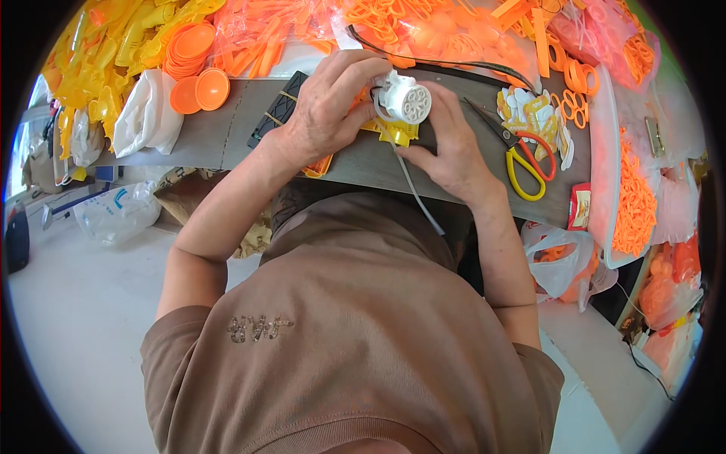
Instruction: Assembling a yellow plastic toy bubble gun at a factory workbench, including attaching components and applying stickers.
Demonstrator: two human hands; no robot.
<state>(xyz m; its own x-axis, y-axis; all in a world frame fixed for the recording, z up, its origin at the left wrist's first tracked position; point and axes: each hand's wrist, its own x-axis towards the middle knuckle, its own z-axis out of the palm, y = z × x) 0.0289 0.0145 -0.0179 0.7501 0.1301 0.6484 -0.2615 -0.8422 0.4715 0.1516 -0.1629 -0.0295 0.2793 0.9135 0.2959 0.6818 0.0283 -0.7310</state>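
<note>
Has part [409, 100] betw. L hand [327, 102] & R hand [463, 157], scissors [510, 138] on table [227, 121] R, bin [603, 151] farther R, discs [191, 47] far L.

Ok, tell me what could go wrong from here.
The scissors lie with their tips close to the right hand; a sideways move might nick it. The pale strip hangs past the edge of the table and could snag. The white part, held in the left hand, could slip.

A small assembly workshop, I'd say, this grey tabletop [200, 140] heaped along its far side with orange plastic parts [416, 30], yellow plastic parts [106, 60] piled at the left, a translucent bin [605, 174] of small orange pieces [637, 200] at the right, scissors [508, 138] lying out
</note>
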